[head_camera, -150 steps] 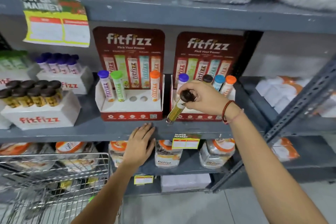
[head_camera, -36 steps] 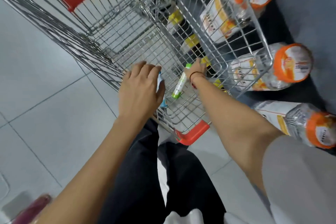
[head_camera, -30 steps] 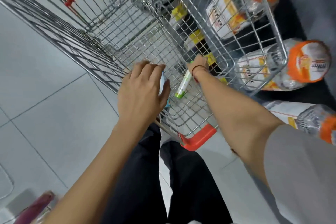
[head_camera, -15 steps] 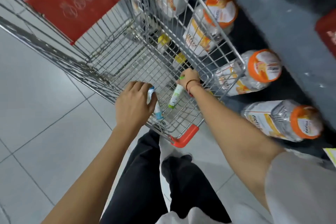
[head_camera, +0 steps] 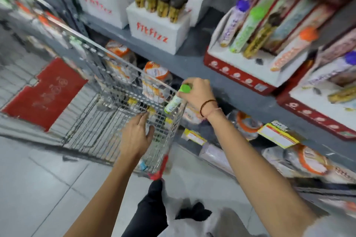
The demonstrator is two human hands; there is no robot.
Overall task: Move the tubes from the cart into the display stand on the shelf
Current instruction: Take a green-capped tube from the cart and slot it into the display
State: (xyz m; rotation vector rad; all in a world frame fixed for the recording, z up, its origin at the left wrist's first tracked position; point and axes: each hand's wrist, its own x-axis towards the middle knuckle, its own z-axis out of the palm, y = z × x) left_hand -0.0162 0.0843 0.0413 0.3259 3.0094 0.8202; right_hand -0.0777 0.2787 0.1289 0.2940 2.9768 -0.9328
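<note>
My right hand [head_camera: 199, 94] grips a white tube with a green cap [head_camera: 173, 102] just above the near corner of the wire cart [head_camera: 123, 64]. My left hand [head_camera: 135, 137] hovers over the cart's near end with fingers spread and nothing visibly in it. A blue-capped tube [head_camera: 143, 165] shows through the wire below that wrist. On the grey shelf up and to the right, the red-and-white display stand [head_camera: 240, 75] holds purple, green, brown and orange tubes, with one dark empty hole [head_camera: 259, 61] between the brown and orange ones.
A second red stand [head_camera: 317, 106] sits at the far right. White fitfizz boxes [head_camera: 158, 31] with brown-capped tubes stand on the shelf to the left. Orange-lidded jars [head_camera: 156, 75] fill the lower shelf behind the cart. The view is motion-blurred.
My view swung up from the cart floor toward the shelf. My right hand lifted the green-capped tube to the cart rim. My left hand opened; the blue-capped tube is no longer in its fingers.
</note>
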